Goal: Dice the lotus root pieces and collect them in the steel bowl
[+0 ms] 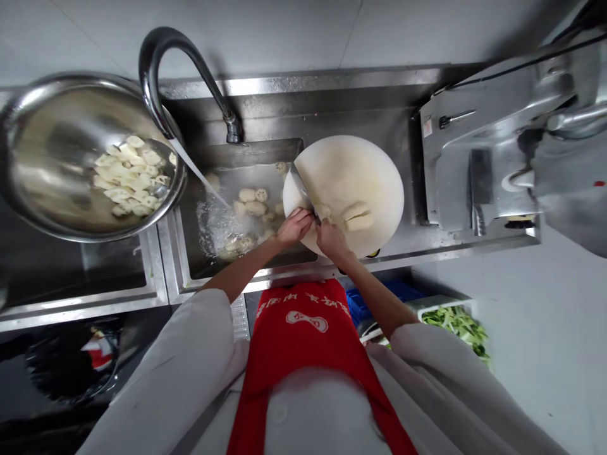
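My right hand (332,241) is closed round the handle of a kitchen knife (302,183), its blade slanting away to the upper left over the round white cutting board (370,174). Close beside the blade, my left hand (296,225) has its fingers curled at the board's left edge; what they grip, if anything, is hidden. A pale piece (323,211) shows just right of the knife. Further right on the board lie peeled lotus root pieces (359,217). Whole lotus roots (253,201) sit in the water of the sink, left of the board.
A curved faucet (187,44) runs water into the sink (265,148). At left, a large steel bowl (47,158) holds cut lotus root (130,177). A metal slicing machine (448,170) stands at right. Below the counter, a white crate (427,306) holds green vegetables (458,325).
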